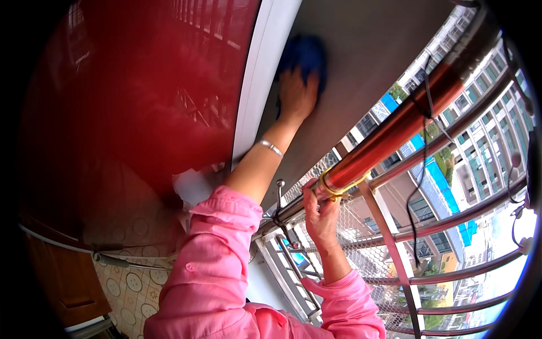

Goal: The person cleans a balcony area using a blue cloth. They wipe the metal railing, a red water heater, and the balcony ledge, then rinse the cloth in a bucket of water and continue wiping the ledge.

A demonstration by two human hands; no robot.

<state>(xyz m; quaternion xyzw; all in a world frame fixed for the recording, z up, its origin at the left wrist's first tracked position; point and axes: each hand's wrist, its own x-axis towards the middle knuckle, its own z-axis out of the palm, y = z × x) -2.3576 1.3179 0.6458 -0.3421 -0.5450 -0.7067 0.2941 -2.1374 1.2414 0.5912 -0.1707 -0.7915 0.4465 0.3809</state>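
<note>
My left hand [298, 95] is stretched upward with a bracelet on its wrist. Its fingers press a bunched blue cloth [307, 57], blurred, against the grey-brown wall surface [360, 55] beside a white frame [258, 63]. Lower and to the right, my right hand [322, 216] grips the metal railing bar [292, 210], just beside the end of a red section of the rail [381, 135]. A yellow tie [326, 184] is wrapped around that end. Both arms wear rolled-up pink sleeves.
A glossy red panel [148, 93] fills the left side. Metal bars [457, 231] with wire mesh [360, 262] stand at the right, with buildings far below beyond them. A black cord [417, 199] hangs from the rail. Patterned floor [127, 288] shows at lower left.
</note>
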